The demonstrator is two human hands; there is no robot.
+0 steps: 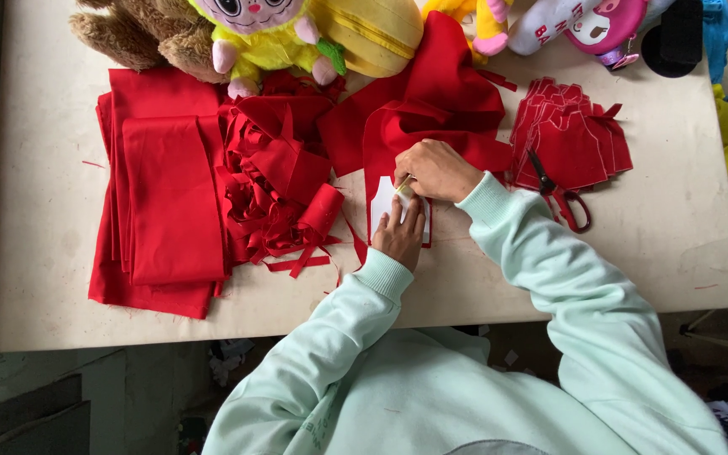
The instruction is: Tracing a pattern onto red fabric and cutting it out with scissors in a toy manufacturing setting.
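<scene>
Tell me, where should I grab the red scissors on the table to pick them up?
Take the scissors by the red handle loops, which point toward the table's near edge, so come from that near side. The dark blades point away, onto the stack of cut red pieces, so fingers stay off the sharp end.

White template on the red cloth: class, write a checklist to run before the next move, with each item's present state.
1. White template lies flat on the red cloth: ok.
2. Left hand presses the template down: ok.
3. Right hand holds a marker at the template's edge: cannot tell, the tool is mostly hidden.
4. Scissors lie apart from both hands: ok.
5. Cut red pieces are stacked apart from the scraps: ok.
</scene>
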